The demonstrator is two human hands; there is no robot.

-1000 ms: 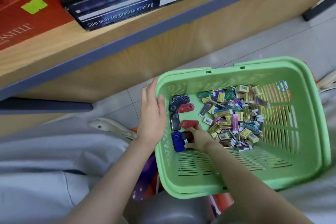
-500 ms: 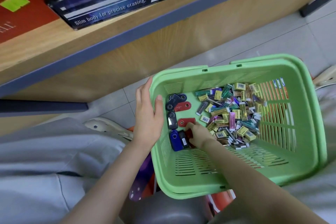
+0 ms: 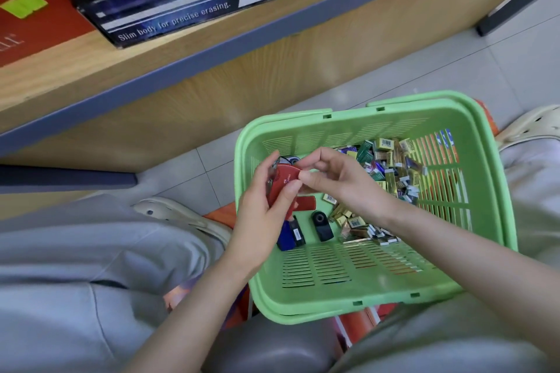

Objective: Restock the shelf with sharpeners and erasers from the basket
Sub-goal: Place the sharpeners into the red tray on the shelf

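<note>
The left hand closes its grip round a flat red plastic sharpener, thumb on its face and fingers behind. The right hand pinches the sharpener's far end between thumb and forefinger, its other fingers loosely curled. Both hold it just above the near left corner of the green slotted plastic basket. The step in hand looks like gathering: the right hand appears to be squaring this piece into the left hand's hold. Below the hands, another red sharpener, a black sharpener and a blue sharpener lie loose on the basket floor. The heap of small wrapped erasers fills the far right part. The next move probably calls for either picking up another loose piece or carrying the handful up to the wooden shelf with the grey-blue edge, well apart from the basket. A dark display box printed "Slim body for precise erasing" stands on that shelf. Whether the left hand holds one sharpener or a small stack cannot be told, since the fingers cover the edges. The shelf is cut off at the top, so the slot meant for sharpeners is not in sight, and what the basket rests on is hidden beneath it.
</note>
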